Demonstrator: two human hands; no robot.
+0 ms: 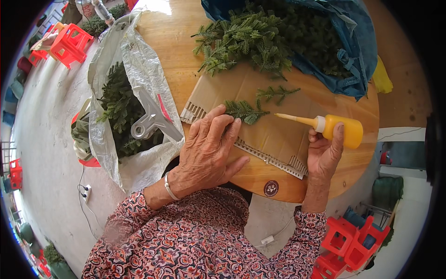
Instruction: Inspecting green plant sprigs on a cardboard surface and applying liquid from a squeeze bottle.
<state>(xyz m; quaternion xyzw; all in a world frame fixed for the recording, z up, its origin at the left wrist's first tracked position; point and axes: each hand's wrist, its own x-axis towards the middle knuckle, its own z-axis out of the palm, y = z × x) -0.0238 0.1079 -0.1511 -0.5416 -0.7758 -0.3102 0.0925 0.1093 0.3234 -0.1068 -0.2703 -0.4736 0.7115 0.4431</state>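
In my right hand (324, 151) is a yellow squeeze bottle (344, 130) with a long thin nozzle, lying nearly level and aimed left. The nozzle tip is close to the right end of a small green fir-like sprig (247, 112). My left hand (206, 151) has its fingers bent and closed at the sprig's left end; the exact grip is partly hidden. Just beyond it, a second small sprig (278, 93) lies on a brown cardboard sheet (274, 132). A heap of similar sprigs (246, 39) covers the sheet's far side.
A blue bag (357, 39) full of greenery lies at the table's far right. Left of the table hangs a whitish plastic bag (148, 65) with more sprigs (118, 100), held by a large grey clip (155, 118). Red stools (69, 44) and a power strip (87, 193) are on the floor.
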